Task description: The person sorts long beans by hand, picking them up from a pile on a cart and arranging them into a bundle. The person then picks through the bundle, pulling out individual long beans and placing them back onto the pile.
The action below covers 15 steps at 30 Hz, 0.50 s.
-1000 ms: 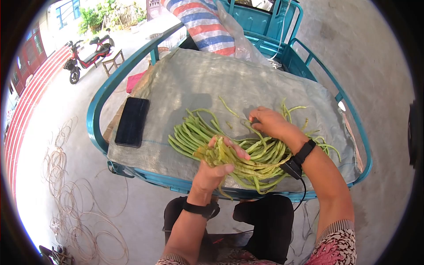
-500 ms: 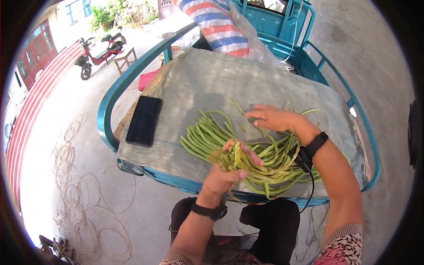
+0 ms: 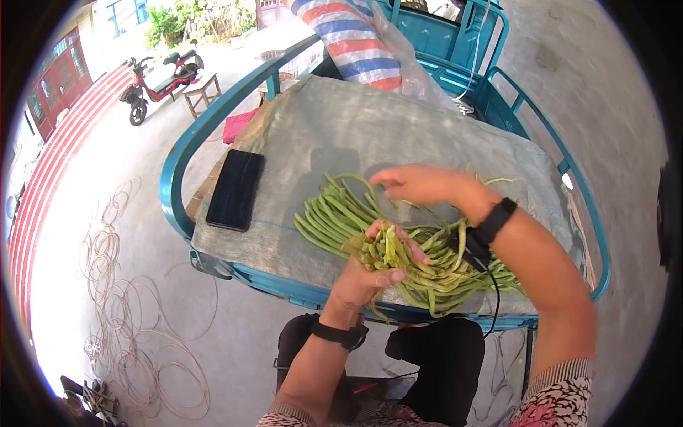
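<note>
My left hand [image 3: 366, 281] is closed around a bunch of long green beans [image 3: 334, 217] near the front edge of a grey woven sheet [image 3: 420, 128]. The gripped part looks yellowish and wrinkled, with greener lengths fanning out to the left and a tangle trailing right. Over the back of the bunch, my right hand [image 3: 416, 183] points left, its fingers stretched out and slightly blurred. I see nothing held in it. A few stray beans [image 3: 498, 180] lie behind my right wrist. Both wrists wear black straps; a black device with a cable hangs at the right one.
A black phone [image 3: 235, 190] lies on the sheet's left side. Teal cart rails [image 3: 174, 167] curve around the sheet. A striped bag [image 3: 356, 46] rests at the back. Coiled wire [image 3: 135, 356], a red scooter [image 3: 160, 85] and a wooden stool [image 3: 203, 92] stand or lie on the ground.
My right hand has moved left across the back of the beans, and its fingers are less spread. My left hand keeps its hold on the bunch.
</note>
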### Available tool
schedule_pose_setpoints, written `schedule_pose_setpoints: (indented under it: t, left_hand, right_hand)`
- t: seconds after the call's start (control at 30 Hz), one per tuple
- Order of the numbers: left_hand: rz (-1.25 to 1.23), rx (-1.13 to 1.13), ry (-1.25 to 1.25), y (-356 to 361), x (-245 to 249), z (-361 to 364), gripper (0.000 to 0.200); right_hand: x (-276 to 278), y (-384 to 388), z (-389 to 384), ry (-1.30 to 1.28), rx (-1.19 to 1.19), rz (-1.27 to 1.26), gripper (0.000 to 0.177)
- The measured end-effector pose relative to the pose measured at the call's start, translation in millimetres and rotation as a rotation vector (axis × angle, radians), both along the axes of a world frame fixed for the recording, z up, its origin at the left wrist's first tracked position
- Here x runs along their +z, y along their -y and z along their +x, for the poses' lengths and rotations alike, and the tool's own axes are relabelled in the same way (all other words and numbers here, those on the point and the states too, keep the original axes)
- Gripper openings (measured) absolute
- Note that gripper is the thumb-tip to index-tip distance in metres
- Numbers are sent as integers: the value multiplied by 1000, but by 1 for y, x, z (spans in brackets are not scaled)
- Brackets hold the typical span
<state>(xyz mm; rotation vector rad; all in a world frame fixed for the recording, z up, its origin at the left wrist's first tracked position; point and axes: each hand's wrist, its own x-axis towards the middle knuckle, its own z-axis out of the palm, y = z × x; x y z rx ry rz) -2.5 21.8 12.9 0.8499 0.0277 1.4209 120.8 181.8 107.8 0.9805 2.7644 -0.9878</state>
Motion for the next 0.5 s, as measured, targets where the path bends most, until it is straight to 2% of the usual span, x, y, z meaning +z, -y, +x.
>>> schedule_pose_setpoints:
  t: [0.1, 0.2, 0.3, 0.4, 0.5]
  left_hand:
    - [-77, 46, -86, 5, 5, -1, 54]
    - [-101, 33, -56, 5, 3, 0, 55]
    - [-114, 24, -42, 4, 4, 0, 55]
    - [-84, -28, 39, 1, -2, -1, 56]
    - [-144, 58, 57, 2, 0, -1, 53]
  right_hand:
    - [-36, -2, -19, 118, 120, 378, 35]
    - [-27, -8, -17, 51, -44, 242, 35]
    - [-5, 0, -8, -285, -368, 107, 31]
    - [-1, 2, 0, -721, -410, 161, 23]
    - [20, 17, 0, -941, -500, 94, 24]
